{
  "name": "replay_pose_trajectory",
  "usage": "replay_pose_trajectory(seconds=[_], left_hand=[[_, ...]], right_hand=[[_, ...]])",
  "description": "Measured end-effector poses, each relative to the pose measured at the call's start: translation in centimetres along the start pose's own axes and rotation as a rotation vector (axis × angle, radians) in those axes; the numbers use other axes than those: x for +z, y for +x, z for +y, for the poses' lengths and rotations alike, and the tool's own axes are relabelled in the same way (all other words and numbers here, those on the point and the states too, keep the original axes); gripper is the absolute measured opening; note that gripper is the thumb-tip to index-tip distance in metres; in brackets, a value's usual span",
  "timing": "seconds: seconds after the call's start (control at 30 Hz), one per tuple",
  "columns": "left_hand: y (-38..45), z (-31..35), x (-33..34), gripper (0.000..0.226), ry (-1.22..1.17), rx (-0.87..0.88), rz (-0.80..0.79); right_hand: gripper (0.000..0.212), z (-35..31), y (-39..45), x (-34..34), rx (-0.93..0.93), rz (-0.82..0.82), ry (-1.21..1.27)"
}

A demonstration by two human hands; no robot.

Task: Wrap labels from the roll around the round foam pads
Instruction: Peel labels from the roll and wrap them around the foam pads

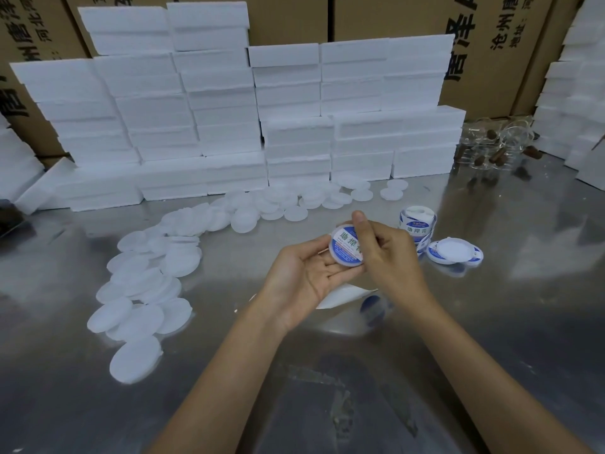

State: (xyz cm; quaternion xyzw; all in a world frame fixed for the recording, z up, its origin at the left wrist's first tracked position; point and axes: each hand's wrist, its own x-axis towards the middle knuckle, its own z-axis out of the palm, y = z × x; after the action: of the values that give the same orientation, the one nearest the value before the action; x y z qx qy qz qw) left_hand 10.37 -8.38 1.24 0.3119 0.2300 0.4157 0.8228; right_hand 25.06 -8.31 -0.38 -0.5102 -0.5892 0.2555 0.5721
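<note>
White foam everywhere tbh. Round foam pad (343,245) w/ a blue-and-white label (347,241) on it, held up above the steel table (491,322) approx dead center. Cradled in the left hand (307,273), palm up, fingers loosely curled under the pad's lower edge. Right hand (386,253) at 3 o'clock of the pad, thumb and forefinger pinching the pad's right rim over the label, forefinger tip sticking up at 12. Label roll (417,226) standing just past the right hand, approx 2 o'clock. Already-labelled pad (453,251) lying flat at 3 o'clock, near the roll. Strip of backing paper (343,296) on the table under the wrists. Loose bare pads (144,290) trailing from 8 o'clock up to 12. Stacked foam blocks (229,126) behind, cardboard boxes (491,44) at the back.
</note>
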Motion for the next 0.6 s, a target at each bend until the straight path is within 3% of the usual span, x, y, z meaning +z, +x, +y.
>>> replay_pose_trajectory(seconds=[0.1,0.23,0.43,0.6], left_hand=[[0.09,0.19,-0.07,0.038,-0.034,0.051,0.018],[0.04,0.72,-0.51,0.042,-0.052,0.083,0.024],[0.21,0.66,-0.75,0.038,-0.034,0.103,0.042],[0.28,0.4,-0.9,0.034,0.029,0.142,0.085]], right_hand=[[0.023,-0.17,-0.01,-0.26,0.002,-0.118,0.01],[0.036,-0.19,-0.15,-0.1,-0.074,-0.204,-0.055],[0.03,-0.41,-0.01,-0.45,-0.015,-0.248,0.24],[0.031,0.13,0.25,-0.66,-0.014,-0.239,0.104]])
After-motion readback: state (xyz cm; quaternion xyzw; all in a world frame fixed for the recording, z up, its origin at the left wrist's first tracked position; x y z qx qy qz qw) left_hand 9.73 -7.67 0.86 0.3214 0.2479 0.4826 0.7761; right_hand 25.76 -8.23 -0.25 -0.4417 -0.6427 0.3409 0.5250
